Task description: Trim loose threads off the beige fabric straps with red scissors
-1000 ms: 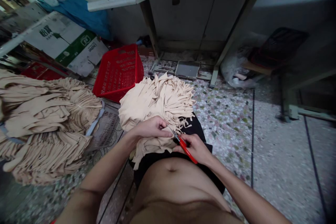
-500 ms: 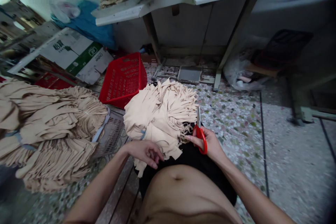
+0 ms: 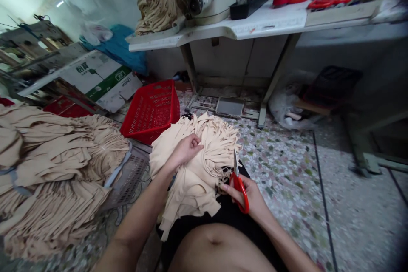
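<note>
Here, left hand (image 3: 186, 148) on top of beige fabric stack (image 3: 197, 178) on lap, fingers curled, pinching top piece. Right hand (image 3: 253, 197) closed round red scissors (image 3: 238, 182) just right of stack; blades shut, long axis pointing away from body.

Gripped scissors (image 3: 236, 177) with glossy red plastic handles and smooth bright metal blades, near right. Pressed into cloth pile (image 3: 204, 165), matt, soft, beige, frayed along the edges. Saw glossy red plastic mesh in the basket (image 3: 149, 110) farther left, smooth speckled stone in the floor (image 3: 280, 165).
</note>
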`<state>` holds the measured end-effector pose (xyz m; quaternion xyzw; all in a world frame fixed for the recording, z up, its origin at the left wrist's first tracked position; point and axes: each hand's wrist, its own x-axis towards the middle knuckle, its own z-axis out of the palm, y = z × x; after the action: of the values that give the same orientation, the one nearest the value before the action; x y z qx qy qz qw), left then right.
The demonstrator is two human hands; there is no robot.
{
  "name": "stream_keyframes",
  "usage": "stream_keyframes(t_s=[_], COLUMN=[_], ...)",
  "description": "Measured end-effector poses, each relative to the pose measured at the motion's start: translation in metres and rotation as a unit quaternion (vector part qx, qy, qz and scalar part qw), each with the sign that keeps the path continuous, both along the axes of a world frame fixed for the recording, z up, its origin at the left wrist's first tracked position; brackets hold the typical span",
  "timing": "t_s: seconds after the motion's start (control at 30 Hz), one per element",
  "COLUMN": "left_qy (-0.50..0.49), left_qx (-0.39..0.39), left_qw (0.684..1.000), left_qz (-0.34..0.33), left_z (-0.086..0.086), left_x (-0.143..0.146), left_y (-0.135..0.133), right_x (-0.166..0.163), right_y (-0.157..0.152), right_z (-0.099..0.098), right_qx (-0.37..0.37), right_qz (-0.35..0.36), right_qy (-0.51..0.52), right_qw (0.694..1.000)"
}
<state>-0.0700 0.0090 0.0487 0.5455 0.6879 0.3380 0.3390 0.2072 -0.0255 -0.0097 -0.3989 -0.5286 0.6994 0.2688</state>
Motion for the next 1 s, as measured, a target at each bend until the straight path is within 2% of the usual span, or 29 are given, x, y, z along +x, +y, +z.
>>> stream_keyframes(t_s=[0.1,0.23,0.33,0.43,0.53,0.67,0.73,0.87,1.0], left_qy=[-0.114,-0.261,-0.285,-0.272,-0.263,-0.252,-0.241,-0.229,-0.216], left_qx=[0.011,-0.003,-0.002,-0.011,-0.059,-0.123,-0.138,-0.126,-0.113], left_qw=[0.993,0.964,0.959,0.961,0.961,0.956,0.956,0.962,0.968], left_qz=[0.029,0.039,0.001,-0.038,-0.057,-0.086,-0.098,-0.078,-0.054], left_z=[0.003,0.027,0.049,0.062,0.060,0.048,0.043,0.040,0.039], left_x=[-0.001,0.004,0.017,0.031,0.042,0.051,0.054,0.055,0.051], left_y=[-0.001,-0.016,-0.029,-0.036,-0.039,-0.043,-0.044,-0.043,-0.040], right_x=[0.007,0.013,0.011,0.006,-0.001,-0.008,-0.008,0.000,0.013], right_y=[0.001,0.011,0.017,0.019,0.018,0.019,0.021,0.019,0.010], right_z=[-0.001,0.011,0.019,0.023,0.030,0.041,0.041,0.030,0.021], right_qx=[0.007,0.029,0.030,0.032,0.045,0.057,0.067,0.105,0.179], right_qz=[0.006,0.012,0.035,0.044,0.009,-0.054,-0.064,-0.021,0.096], right_qy=[-0.024,-0.037,-0.013,0.019,0.035,0.044,0.035,-0.006,-0.027], right_qw=[1.000,0.999,0.999,0.998,0.998,0.996,0.995,0.994,0.979])
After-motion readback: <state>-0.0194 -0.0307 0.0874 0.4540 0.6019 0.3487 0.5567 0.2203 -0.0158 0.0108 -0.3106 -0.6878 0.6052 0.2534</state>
